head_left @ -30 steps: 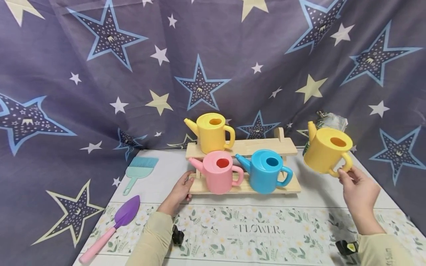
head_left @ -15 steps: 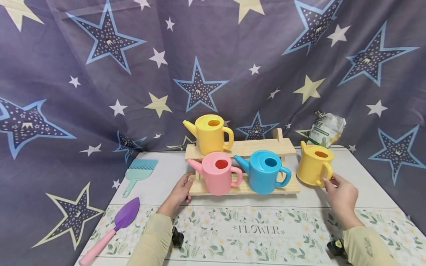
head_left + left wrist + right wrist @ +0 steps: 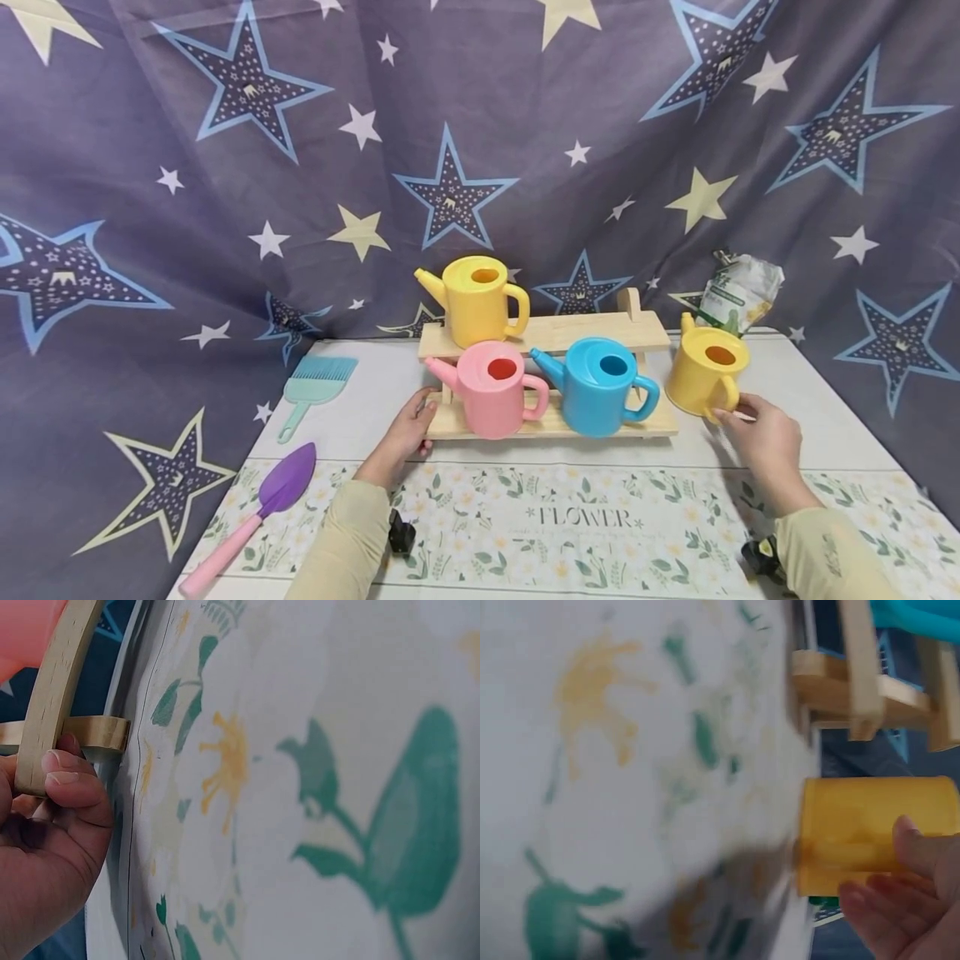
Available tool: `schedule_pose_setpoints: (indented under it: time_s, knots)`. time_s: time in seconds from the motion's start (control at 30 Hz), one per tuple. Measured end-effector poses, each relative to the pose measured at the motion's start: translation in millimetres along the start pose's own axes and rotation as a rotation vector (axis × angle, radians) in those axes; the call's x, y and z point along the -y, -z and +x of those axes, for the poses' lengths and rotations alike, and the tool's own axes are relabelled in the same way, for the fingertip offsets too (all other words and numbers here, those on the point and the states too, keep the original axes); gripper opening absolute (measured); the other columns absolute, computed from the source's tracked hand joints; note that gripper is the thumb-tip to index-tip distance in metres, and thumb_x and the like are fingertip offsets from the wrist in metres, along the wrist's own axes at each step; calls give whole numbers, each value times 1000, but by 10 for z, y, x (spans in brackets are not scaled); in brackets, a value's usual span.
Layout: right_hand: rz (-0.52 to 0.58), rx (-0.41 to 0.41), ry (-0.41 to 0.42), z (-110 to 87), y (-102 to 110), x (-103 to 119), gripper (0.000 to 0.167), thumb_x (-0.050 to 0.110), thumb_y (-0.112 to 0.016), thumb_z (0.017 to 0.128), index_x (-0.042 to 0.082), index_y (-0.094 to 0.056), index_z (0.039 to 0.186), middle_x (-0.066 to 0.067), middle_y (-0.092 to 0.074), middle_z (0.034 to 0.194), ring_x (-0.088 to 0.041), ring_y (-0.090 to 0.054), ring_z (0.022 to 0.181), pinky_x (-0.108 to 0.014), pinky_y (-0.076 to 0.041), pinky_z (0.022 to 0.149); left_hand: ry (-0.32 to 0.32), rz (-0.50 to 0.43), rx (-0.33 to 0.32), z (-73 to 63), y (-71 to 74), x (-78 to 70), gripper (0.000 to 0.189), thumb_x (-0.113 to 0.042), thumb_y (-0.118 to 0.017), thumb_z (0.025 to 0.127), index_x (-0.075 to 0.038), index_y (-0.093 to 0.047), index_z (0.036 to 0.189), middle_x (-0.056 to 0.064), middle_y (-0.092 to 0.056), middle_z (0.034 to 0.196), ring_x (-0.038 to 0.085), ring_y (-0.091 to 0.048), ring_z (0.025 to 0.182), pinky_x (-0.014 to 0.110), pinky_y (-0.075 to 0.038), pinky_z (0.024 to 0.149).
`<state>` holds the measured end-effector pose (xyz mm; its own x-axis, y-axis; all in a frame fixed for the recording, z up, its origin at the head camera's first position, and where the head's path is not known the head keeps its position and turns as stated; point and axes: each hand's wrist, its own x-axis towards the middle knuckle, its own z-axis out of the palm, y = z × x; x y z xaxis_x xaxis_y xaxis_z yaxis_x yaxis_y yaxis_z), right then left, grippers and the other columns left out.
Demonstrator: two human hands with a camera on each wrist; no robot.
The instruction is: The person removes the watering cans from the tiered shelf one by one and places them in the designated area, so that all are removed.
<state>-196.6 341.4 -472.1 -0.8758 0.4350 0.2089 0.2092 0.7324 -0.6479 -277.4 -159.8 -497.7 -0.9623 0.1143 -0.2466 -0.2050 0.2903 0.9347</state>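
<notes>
My left hand [image 3: 406, 430] grips the left end of the lower board of a two-tier wooden shelf [image 3: 555, 333]; curled fingers [image 3: 75, 780] hold that board in the left wrist view. My right hand [image 3: 767, 440] pinches the low part of the handle of a yellow watering can [image 3: 701, 375], upright on the table to the shelf's right. In the right wrist view thumb and fingers lie at the can's handle side, the handle mostly hidden. Another yellow watering can [image 3: 477, 304] stands on the upper board. A pink watering can [image 3: 491, 400] and a blue one stand on the lower board.
A printed plastic bag [image 3: 738, 292] stands behind the right-hand can. At the left lie a mint-green brush [image 3: 311, 387] and a purple trowel [image 3: 287, 479] with a pink handle. A starry curtain [image 3: 360, 67] hangs behind the table; a floral cloth strip [image 3: 585, 492] runs along its front.
My right hand has brought the yellow watering can left and down from the air onto the table beside the shelf, then shifted it slightly. The left hand stays on the shelf.
</notes>
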Motion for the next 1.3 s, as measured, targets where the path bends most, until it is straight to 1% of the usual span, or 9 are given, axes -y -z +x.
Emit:
schedule_pose_setpoints:
  time_s: [0.23,0.37,0.5,0.63,0.7,0.83,0.93,1.13,1.3]
  knots:
    - [49,-117,118,-63,186,339,49,18,-71,91,-7,-55,130,-29,-59,124,-47,-59,108,-56,-46,92,-11,6,-18,-11,25,-18,47,-31,-36,107,-19,-28,152,4,-55,70,11,-45,49,23,-39,44]
    - [135,-147,172,-75,226,607,46,17,-72,91,-4,-57,130,-25,-61,124,-43,-60,110,-50,-49,90,-14,11,-25,-8,36,-20,48,-31,-36,107,-18,-28,152,3,-55,70,10,-44,49,22,-38,43]
    - [239,-141,241,-78,208,884,42,17,-73,90,-1,-62,126,-20,-65,120,-36,-63,107,-31,-52,88,-18,13,-32,-9,42,-6,48,-31,-35,107,-17,-28,153,3,-54,69,10,-43,48,22,-38,43]
    - [328,-94,308,-64,175,1175,40,19,-72,90,0,-63,124,-17,-67,117,-33,-65,105,-13,-49,83,-20,21,-36,-13,40,6,48,-31,-36,107,-17,-28,153,3,-54,68,10,-43,48,22,-38,42]
    - [352,-55,327,-56,155,1326,40,21,-72,91,1,-63,125,-16,-67,117,-32,-65,105,-16,-50,84,-23,25,-39,-16,37,12,48,-31,-36,107,-16,-28,153,4,-55,69,10,-43,48,22,-38,42]
    - [396,37,353,-40,103,1596,42,22,-71,91,2,-62,127,-16,-66,120,-31,-65,107,-36,-52,90,-21,22,-39,-24,36,11,50,-31,-37,107,-15,-27,153,6,-56,72,11,-45,49,23,-39,42]
    - [417,87,395,-16,25,1765,40,20,-71,92,2,-62,126,-16,-66,120,-31,-65,107,-44,-51,90,-11,13,-42,-19,32,6,50,-32,-37,107,-16,-27,154,6,-57,73,10,-45,49,23,-39,43]
    - [449,154,478,5,-160,2070,37,15,-73,90,1,-64,123,-15,-67,117,-30,-67,103,-41,-53,87,-25,-2,-49,-19,5,-2,50,-30,-38,107,-15,-27,154,8,-58,76,9,-44,47,22,-39,41]
    - [473,222,456,39,-281,2255,38,15,-74,89,2,-65,123,-15,-68,116,-28,-67,104,-39,-54,88,-41,12,-41,-6,-23,11,50,-31,-39,107,-15,-29,153,3,-52,64,10,-44,45,22,-39,40]
